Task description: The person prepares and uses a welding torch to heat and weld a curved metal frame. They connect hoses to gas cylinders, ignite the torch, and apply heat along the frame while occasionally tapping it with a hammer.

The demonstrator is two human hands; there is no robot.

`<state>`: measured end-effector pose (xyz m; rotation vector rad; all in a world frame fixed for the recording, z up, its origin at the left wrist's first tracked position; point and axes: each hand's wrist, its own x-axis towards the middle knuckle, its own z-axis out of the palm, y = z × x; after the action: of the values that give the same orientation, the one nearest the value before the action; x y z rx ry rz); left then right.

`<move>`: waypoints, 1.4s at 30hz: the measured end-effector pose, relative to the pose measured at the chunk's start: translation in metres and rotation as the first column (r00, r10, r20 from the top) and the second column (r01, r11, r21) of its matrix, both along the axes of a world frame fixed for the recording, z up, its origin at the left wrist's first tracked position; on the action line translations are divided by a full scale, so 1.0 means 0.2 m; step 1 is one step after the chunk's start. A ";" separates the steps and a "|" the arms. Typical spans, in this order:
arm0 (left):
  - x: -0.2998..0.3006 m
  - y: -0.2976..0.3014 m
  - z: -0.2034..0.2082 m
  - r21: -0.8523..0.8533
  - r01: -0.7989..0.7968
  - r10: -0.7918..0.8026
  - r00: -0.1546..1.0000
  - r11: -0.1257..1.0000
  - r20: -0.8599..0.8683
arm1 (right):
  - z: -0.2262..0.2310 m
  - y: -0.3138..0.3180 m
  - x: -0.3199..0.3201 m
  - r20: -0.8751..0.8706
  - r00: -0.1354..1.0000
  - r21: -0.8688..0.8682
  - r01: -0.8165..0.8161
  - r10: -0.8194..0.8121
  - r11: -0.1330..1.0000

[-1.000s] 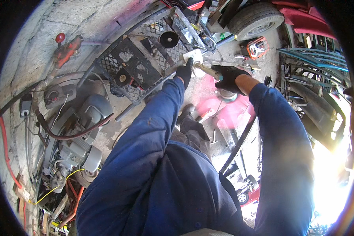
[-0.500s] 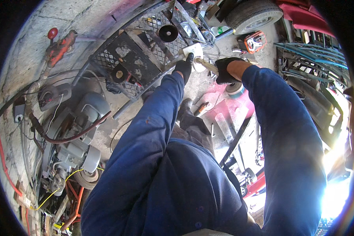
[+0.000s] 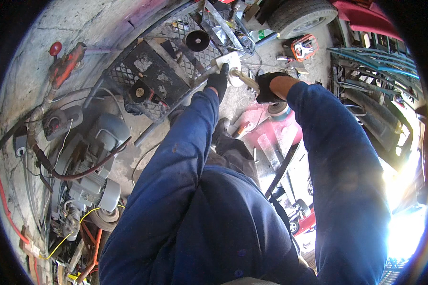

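Mesh-topped rack (image 3: 123, 75) taken as landmark; all places are given from it. Tyre (image 3: 290, 21): beyond the rack's far right end. Black rectangular plate (image 3: 145, 73): flat on the rack, with a black centre-holed disc (image 3: 191, 40) beyond its far right corner.

Right gloved hand (image 3: 269, 87): well clear of the rack's right edge, wrapped round the near end of the rod. Left gloved hand (image 3: 217, 83): beside the rack's right corner, thumb laid against the white piece; its fingers are hidden, so I cannot tell how tightly it holds.

White piece (image 3: 230, 61), flat with a rounded lower part: at the rack's right corner, just past the left thumb. Judged stiff and plate-like, weight uncertain; best steadied by its edge, as bare faces may be slick under a glove. Pale rod (image 3: 246, 80): right of the rack, between white piece and right hand. Judged rigid, light to moderate, unlikely to break; smooth, so it may twist. Best hold: a full wrap at the end away from the white piece
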<state>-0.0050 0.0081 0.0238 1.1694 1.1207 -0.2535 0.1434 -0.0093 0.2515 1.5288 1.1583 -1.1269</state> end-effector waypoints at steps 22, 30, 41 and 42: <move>0.02 -0.10 -0.46 -0.148 -0.120 0.136 0.985 0.982 0.107 | 0.01 -0.11 0.03 -0.021 0.995 0.077 0.094 -0.093 0.993; -0.14 -0.12 -0.34 0.557 0.042 -0.300 0.875 0.830 0.381 | 0.06 -0.03 0.07 -0.048 0.996 0.051 0.083 -0.081 0.995; -0.36 0.03 -0.33 -0.854 0.241 0.456 0.761 0.462 0.461 | 1.47 -0.28 0.24 -0.342 0.919 0.905 0.378 -0.195 0.197; -0.36 0.04 -0.34 -0.889 0.221 0.458 0.792 0.401 0.404 | 1.56 -0.43 0.26 -0.257 0.937 0.945 0.295 -0.237 0.140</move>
<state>-0.0777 0.0152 -0.0433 0.0646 0.3068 -0.2880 0.1948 -0.0952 0.5640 2.8345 1.8777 -0.4860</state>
